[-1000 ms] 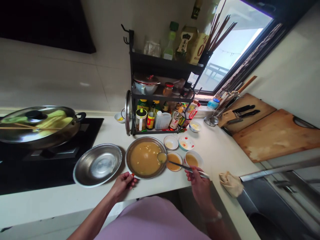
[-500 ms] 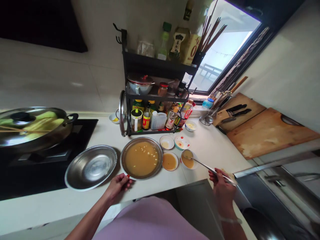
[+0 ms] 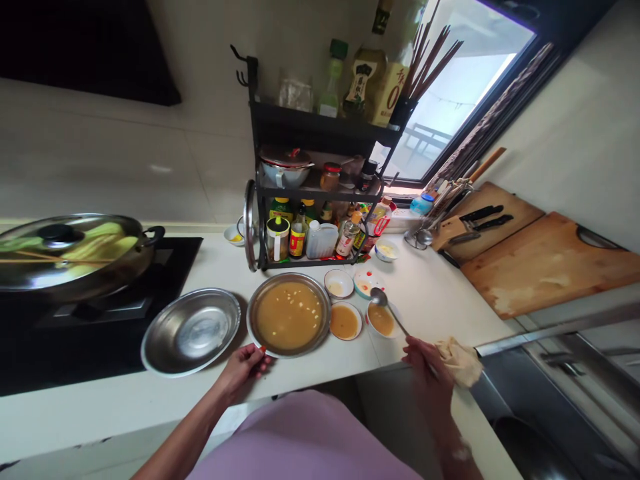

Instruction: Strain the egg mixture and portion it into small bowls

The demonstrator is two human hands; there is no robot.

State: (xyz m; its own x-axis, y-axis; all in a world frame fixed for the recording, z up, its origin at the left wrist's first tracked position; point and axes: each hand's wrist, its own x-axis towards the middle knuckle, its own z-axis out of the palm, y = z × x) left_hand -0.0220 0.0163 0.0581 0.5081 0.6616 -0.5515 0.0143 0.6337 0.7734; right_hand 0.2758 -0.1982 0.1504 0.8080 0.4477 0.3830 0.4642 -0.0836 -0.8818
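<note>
A round metal basin [image 3: 324, 327] holds brown liquid with pale bits floating in it. My left hand [image 3: 246, 370] grips its near rim, thumb on the edge. In my right hand [image 3: 427, 365] is the handle of a metal ladle [image 3: 379, 297]. The ladle's bowl hangs over the far edge of a small bowl of brown liquid [image 3: 381, 319]. Just left of that, touching the basin's side, stands another small bowl of brown liquid [image 3: 345, 321]. Behind them sit a white bowl with a little residue [image 3: 339, 284] and a patterned bowl [image 3: 367, 283].
An empty metal basin [image 3: 193, 333] stands left, beside a lidded pan [image 3: 115, 267] on the black stove [image 3: 180, 257]. Behind is a black rack [image 3: 320, 196] of bottles. A beige cloth [image 3: 459, 362], cutting board [image 3: 545, 267] and knife block [image 3: 447, 235] are right.
The ladle has lifted out of the right small bowl to its far edge, its bowl tipped over. My right hand has moved left, uncovering the cloth. My left hand stays at the basin rim.
</note>
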